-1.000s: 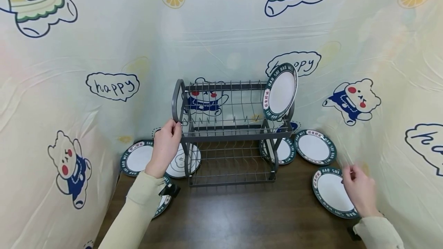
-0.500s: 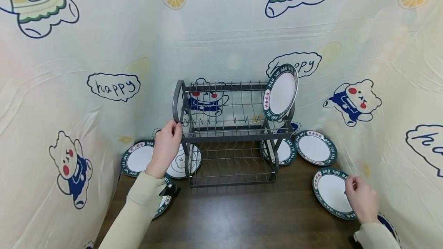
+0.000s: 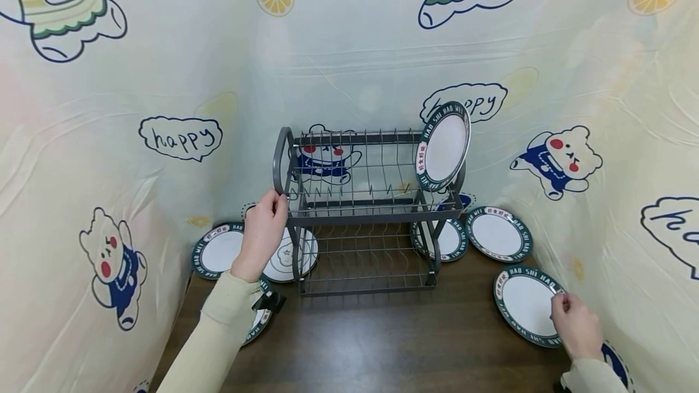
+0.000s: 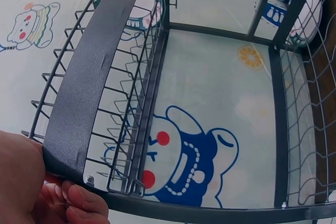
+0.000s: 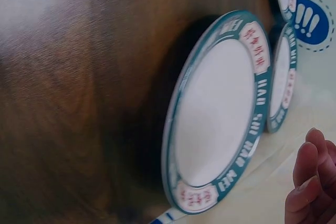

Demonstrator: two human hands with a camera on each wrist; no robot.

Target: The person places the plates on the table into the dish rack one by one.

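Note:
A dark two-tier dish rack (image 3: pixel 377 219) stands on the table. My left hand (image 3: pixel 262 229) grips its upper left frame; the left wrist view shows curled fingers (image 4: pixel 86 200) under the dark bar (image 4: pixel 86 82). One green-rimmed plate (image 3: pixel 443 147) leans upright in the top tier at the right end. To the right, my right hand (image 3: pixel 579 326) hovers over the right edge of another green-rimmed plate (image 3: pixel 524 305). Its fingers are loosely bent and hold nothing. The right wrist view has this hand (image 5: pixel 315 177) apart from the plate (image 5: pixel 215 108).
More plates lie around the rack: one at the back right (image 3: pixel 498 233), one behind its right leg (image 3: pixel 450 238), one at the far left (image 3: pixel 219 247) and a white plate with a line drawing (image 3: pixel 292 256). My left forearm partly covers another plate (image 3: pixel 261 320). Patterned cloth (image 3: pixel 355 59) surrounds the table.
My right hand has drifted down and slightly right along the right-hand plate, uncovering more of its rim. The left hand, rack and plates have stayed in place.

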